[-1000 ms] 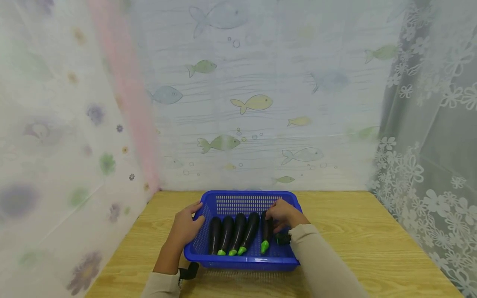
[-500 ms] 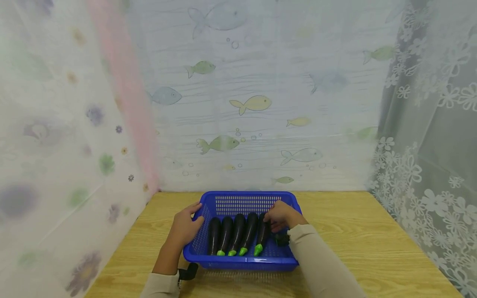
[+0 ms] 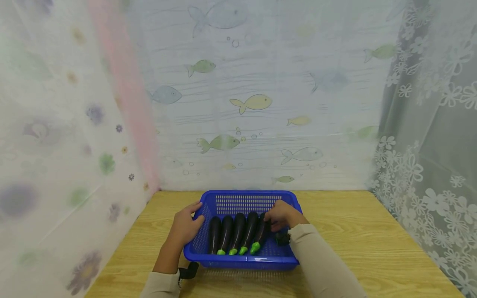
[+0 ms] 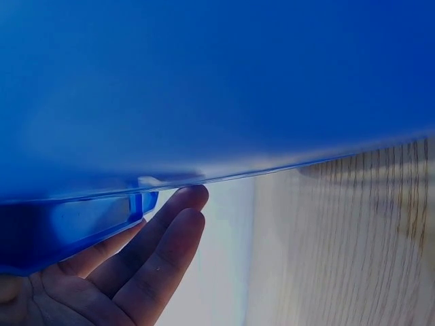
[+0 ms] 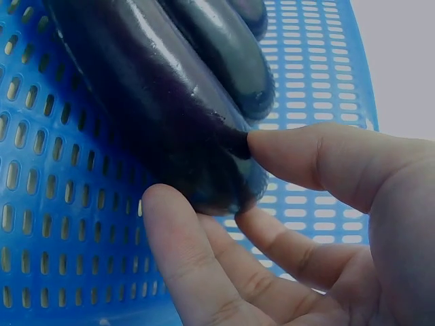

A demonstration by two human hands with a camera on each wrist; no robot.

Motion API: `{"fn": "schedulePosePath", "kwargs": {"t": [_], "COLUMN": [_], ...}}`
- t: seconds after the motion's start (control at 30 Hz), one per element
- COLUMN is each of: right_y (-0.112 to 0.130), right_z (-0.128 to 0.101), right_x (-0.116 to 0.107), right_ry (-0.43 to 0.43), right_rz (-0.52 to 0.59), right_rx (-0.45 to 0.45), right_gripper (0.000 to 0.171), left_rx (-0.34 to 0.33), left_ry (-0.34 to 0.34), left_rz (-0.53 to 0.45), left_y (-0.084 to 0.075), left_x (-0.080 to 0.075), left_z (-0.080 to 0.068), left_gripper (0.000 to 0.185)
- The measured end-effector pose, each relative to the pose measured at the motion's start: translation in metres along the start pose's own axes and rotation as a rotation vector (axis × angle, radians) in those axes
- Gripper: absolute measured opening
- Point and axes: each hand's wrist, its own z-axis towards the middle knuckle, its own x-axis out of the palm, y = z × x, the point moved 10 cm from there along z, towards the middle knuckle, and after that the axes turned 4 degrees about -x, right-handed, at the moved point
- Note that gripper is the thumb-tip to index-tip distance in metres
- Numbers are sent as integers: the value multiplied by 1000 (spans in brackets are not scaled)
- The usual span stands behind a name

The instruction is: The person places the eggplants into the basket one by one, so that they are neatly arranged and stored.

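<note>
Several dark purple eggplants [image 3: 238, 234] with green stem ends lie side by side in a blue plastic basket [image 3: 242, 260] in the head view. At the right end of the row, my right hand [image 3: 281, 214] grips the rounded far end of one eggplant [image 3: 262, 232]. The right wrist view has the thumb on top of this eggplant [image 5: 156, 95] and the fingers around its lower side. My left hand [image 3: 186, 225] holds the basket's left rim. In the left wrist view its fingers [image 4: 163, 272] reach under the rim, and the thumb is hidden.
The basket stands on a wood-grain table [image 3: 343, 231]. Behind it hangs a fish-print curtain [image 3: 261, 136], with a flowered sheet [image 3: 74, 165] at the left and a white floral curtain [image 3: 432, 178] at the right.
The right hand has shifted the rightmost eggplant leftward, and its green end has swung left toward the row. The left hand stays on the rim and the basket has not visibly moved.
</note>
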Motion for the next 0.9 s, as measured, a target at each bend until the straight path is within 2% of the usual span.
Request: {"fn": "schedulePosePath", "kwargs": {"t": [0.2, 0.43, 0.73, 0.9], "right_y": [0, -1, 1, 9], "right_z": [-1, -1, 2, 2], "right_x": [0, -1, -2, -8], "right_ry": [-6, 21, 1, -29], "right_rz": [-3, -70, -53, -115], "right_rx": [-7, -4, -18, -49], "right_gripper": [38, 41, 40, 41], "left_rx": [-4, -10, -16, -11], "left_ry": [1, -3, -1, -6], "left_rz": [4, 13, 7, 5], "left_y": [0, 0, 1, 1], "left_x": [0, 0, 0, 0], "left_z": [0, -2, -1, 0], "left_gripper": [56, 56, 56, 56]}}
